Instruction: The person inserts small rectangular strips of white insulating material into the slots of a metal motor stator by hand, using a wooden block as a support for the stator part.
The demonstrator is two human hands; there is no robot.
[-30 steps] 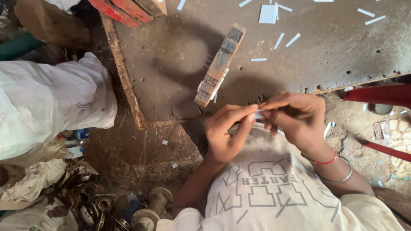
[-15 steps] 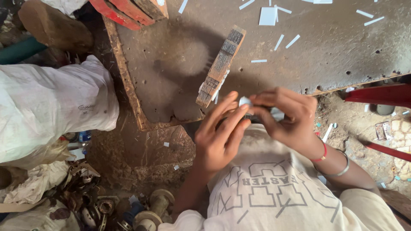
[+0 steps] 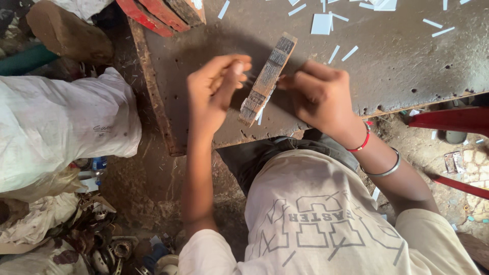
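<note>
2 hands that were bunched together close to the person's chest half a second ago, well below the wooden block [image 3: 267, 76], have now come up to it, 1 on each side. The fiddling in mid-air looks finished, and the work has gone to the block itself.

The dark, pitted table [image 3: 407, 66] carries the block, which lies slanted near the table's front edge. Left of the block, off the table, sits a big white sack [image 3: 56, 132].

The left hand [image 3: 211, 94] is just left of the block. It is blurred with motion, the wrist is bent, and the fingers are drawn in narrow around a small pale piece [image 3: 238, 66] whose tip points at the block's side. The right hand [image 3: 321, 99] is just right of the block, with the knuckles up and the fingers curled so the tips touch the block's upper right edge. I cannot tell whether it grips anything. Below that hand, the wrist has a red bracelet [image 3: 362, 142] and a metal bangle [image 3: 387, 168].

Above and right of the block lie 1 white square [image 3: 321, 24] and scattered white strips [image 3: 342, 53], all untouched
</note>
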